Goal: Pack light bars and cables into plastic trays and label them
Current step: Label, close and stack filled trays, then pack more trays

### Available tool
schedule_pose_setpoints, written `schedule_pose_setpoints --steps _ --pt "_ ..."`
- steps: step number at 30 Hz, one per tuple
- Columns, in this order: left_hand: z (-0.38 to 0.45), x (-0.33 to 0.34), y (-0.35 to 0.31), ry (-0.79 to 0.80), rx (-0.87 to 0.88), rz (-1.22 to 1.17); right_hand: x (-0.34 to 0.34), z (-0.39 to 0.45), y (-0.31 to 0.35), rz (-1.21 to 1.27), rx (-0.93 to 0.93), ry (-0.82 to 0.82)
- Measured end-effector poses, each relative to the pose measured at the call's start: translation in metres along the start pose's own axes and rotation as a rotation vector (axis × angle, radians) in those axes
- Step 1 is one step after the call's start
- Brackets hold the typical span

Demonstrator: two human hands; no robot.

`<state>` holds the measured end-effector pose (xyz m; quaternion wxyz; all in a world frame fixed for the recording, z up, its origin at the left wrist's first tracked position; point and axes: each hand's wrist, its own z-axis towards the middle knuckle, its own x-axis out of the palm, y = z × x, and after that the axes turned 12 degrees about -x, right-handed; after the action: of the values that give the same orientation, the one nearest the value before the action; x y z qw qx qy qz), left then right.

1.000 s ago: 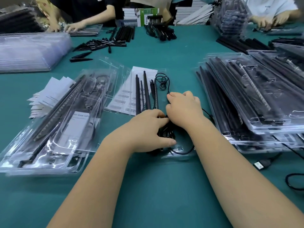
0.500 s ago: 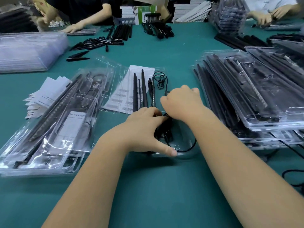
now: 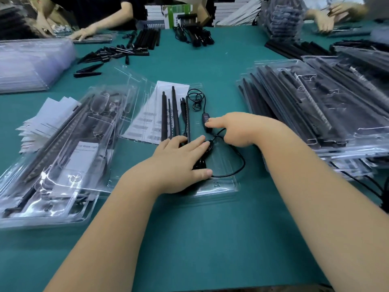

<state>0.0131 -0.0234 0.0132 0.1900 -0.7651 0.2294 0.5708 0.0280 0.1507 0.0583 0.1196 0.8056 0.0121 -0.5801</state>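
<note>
Tray (image 3: 223,186) is lying mid-bench, light bars (image 3: 175,114) already seated. Left hand (image 3: 179,163) is pressing flat, fingers straight, on the cable (image 3: 237,165); right hand (image 3: 237,129), forefinger out, is pushing the inline controller (image 3: 207,123) down. Closing and labelling are probably pending.

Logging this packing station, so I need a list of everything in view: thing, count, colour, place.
open tray: one, clear, centre
light bars: several, black, in open tray
cable: one, black, looped in tray
inline controller: one, black, under right fingertip
label sheets: several, white, under tray
packed trays: stack, clear, left
filled trays: stacks, clear, right
paper slips: pile, white, far left
table: one, teal
left hand: flat on cable bundle
right hand: presses controller
</note>
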Motion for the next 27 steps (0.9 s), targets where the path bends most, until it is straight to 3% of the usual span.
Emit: schedule_pose_setpoints --steps 6,13,17,20,22,27 --pt "-0.001 0.0 -0.005 -0.001 -0.028 0.046 0.019 0.0 0.005 -0.11 0.158 -0.277" --pt "-0.002 0.002 -0.007 -0.048 -0.032 0.025 0.017 -0.016 0.002 -0.209 0.25 -0.313" --pt "-0.003 0.002 -0.011 -0.182 -0.011 0.027 0.027 -0.014 -0.001 -0.246 0.334 -0.352" --pt "-0.003 -0.001 -0.012 -0.257 0.002 0.037 0.029 -0.013 -0.007 -0.059 0.285 -0.594" --pt "-0.004 -0.002 -0.014 -0.279 0.008 0.046 0.023 -0.018 -0.008 0.135 0.231 -0.67" --pt "-0.003 0.0 -0.016 -0.3 -0.024 0.06 0.013 -0.043 0.002 0.335 0.138 -0.427"
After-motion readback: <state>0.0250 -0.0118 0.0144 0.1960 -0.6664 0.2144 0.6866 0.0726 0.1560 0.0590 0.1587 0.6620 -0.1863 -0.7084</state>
